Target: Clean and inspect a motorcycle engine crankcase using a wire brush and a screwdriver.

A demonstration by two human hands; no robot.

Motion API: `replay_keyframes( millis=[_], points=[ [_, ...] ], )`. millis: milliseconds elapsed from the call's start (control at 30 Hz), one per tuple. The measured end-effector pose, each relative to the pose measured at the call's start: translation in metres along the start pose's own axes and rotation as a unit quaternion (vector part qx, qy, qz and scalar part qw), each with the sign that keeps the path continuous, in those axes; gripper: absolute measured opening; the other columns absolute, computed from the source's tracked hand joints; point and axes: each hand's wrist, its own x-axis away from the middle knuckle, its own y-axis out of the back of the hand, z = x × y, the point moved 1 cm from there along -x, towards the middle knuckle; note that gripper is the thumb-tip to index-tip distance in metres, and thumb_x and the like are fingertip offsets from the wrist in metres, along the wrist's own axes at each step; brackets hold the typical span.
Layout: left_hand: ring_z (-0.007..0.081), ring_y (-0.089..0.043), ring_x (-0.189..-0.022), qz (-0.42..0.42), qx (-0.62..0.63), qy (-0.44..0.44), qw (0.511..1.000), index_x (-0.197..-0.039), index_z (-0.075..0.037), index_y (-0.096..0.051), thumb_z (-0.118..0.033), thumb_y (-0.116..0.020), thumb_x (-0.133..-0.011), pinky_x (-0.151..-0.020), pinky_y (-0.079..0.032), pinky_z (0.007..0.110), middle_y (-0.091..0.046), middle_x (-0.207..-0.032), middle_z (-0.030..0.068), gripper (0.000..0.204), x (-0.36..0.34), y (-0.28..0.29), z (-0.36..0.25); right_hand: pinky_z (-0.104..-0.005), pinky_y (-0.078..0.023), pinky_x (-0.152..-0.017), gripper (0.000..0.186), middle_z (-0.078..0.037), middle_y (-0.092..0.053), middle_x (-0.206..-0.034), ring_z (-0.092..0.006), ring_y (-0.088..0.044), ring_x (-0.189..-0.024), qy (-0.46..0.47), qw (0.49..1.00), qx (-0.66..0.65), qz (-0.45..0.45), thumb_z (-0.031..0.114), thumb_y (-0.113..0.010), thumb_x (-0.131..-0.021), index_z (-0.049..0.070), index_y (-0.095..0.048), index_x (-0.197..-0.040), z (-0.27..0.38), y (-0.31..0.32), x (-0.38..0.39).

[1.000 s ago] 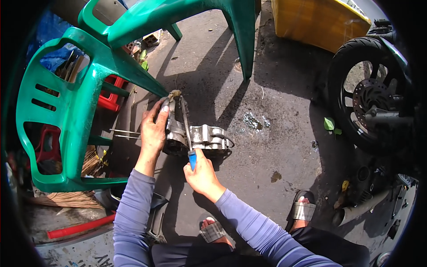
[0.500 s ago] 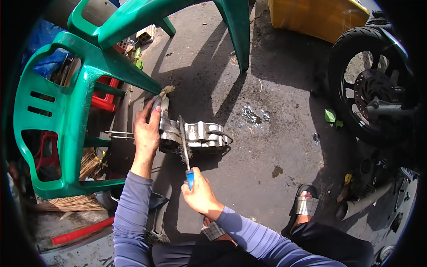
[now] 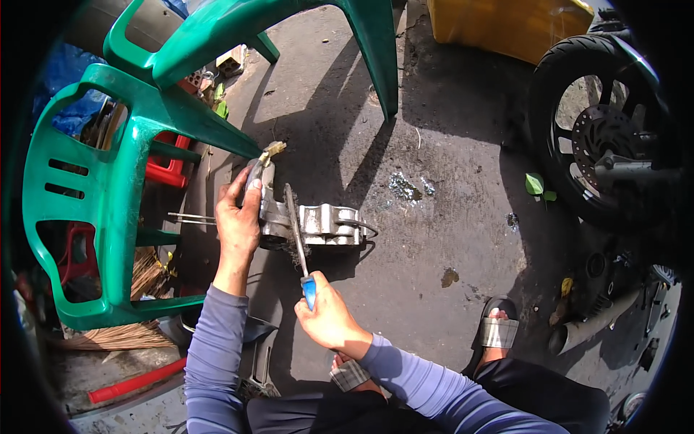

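A grey metal engine part [image 3: 324, 224] lies on the concrete ground in front of me. My left hand [image 3: 237, 220] grips its left end, where a short pipe with a brass-coloured tip [image 3: 273, 150] sticks up. My right hand [image 3: 329, 317] is closed around the blue handle of a screwdriver [image 3: 296, 235]. The screwdriver's dark shaft reaches up across the left part of the engine part. Both forearms wear blue-grey sleeves.
A green plastic chair [image 3: 123, 181] lies tipped over at the left, with red items and a straw broom [image 3: 137, 329] beneath it. A motorcycle wheel [image 3: 603, 137] stands at the right, a yellow box [image 3: 517, 25] at the top. My sandalled feet [image 3: 497, 333] rest on the ground.
My right hand has drawn back toward me with the screwdriver, its shaft staying on the part. The left hand keeps its grip.
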Motion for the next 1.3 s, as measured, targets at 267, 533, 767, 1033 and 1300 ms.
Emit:
replay_keyframes(
  millis=[267,533,767,1033,1300],
  points=[
    [0.0206,-0.059,-0.103,0.007,0.023,0.0,1.0,-0.125,-0.003,-0.063,-0.02,-0.064,-0.093,-0.092,-0.045,0.031,-0.062,-0.107,0.0136,0.036,-0.003,-0.007,0.007,-0.0471,-0.048,-0.064,0.028,-0.024,-0.059,-0.069,-0.0421,-0.063,-0.068,0.032,0.997,0.022,-0.066,0.009,-0.058,-0.084,-0.003,-0.044,-0.104,0.014,0.011,-0.041],
    [0.0204,-0.059,-0.107,-0.006,0.114,0.052,0.992,-0.127,-0.002,-0.062,-0.021,-0.063,-0.094,-0.096,-0.043,0.031,-0.061,-0.112,0.0132,0.038,-0.005,0.008,0.041,-0.0439,-0.048,-0.059,0.024,-0.016,-0.058,-0.066,-0.0349,-0.063,-0.062,-0.026,0.997,-0.002,-0.071,0.01,-0.058,-0.085,0.004,-0.047,-0.104,-0.039,0.017,0.021],
    [0.0174,-0.056,-0.112,-0.008,0.089,0.055,0.994,-0.129,0.003,-0.058,-0.019,-0.059,-0.097,-0.099,-0.041,0.029,-0.06,-0.123,0.0137,0.038,0.015,0.004,0.006,-0.0477,-0.048,-0.067,0.029,-0.026,-0.059,-0.074,-0.0435,-0.063,-0.074,-0.032,0.998,0.013,-0.05,0.01,-0.058,-0.084,-0.004,-0.042,-0.105,-0.005,-0.012,-0.011],
    [0.0194,-0.058,-0.101,-0.028,0.017,-0.014,0.999,-0.126,-0.005,-0.063,-0.015,-0.064,-0.093,-0.092,-0.044,0.031,-0.057,-0.104,0.0107,0.035,0.033,0.003,-0.009,-0.0269,-0.037,-0.039,0.01,0.0,-0.042,-0.064,-0.0078,-0.04,-0.046,-0.2,0.903,-0.355,0.134,0.006,-0.05,-0.091,0.011,-0.041,-0.092,0.03,0.042,-0.034],
    [0.0186,-0.059,-0.099,-0.02,0.031,-0.033,0.999,-0.125,-0.006,-0.064,-0.013,-0.065,-0.092,-0.09,-0.045,0.03,-0.057,-0.103,0.0102,0.034,0.019,0.001,-0.01,-0.0252,-0.038,-0.042,0.019,0.002,-0.046,-0.067,-0.0061,-0.042,-0.049,-0.242,0.804,-0.478,0.257,0.025,-0.063,-0.095,0.012,-0.05,-0.094,-0.021,0.048,0.02]
  ],
)
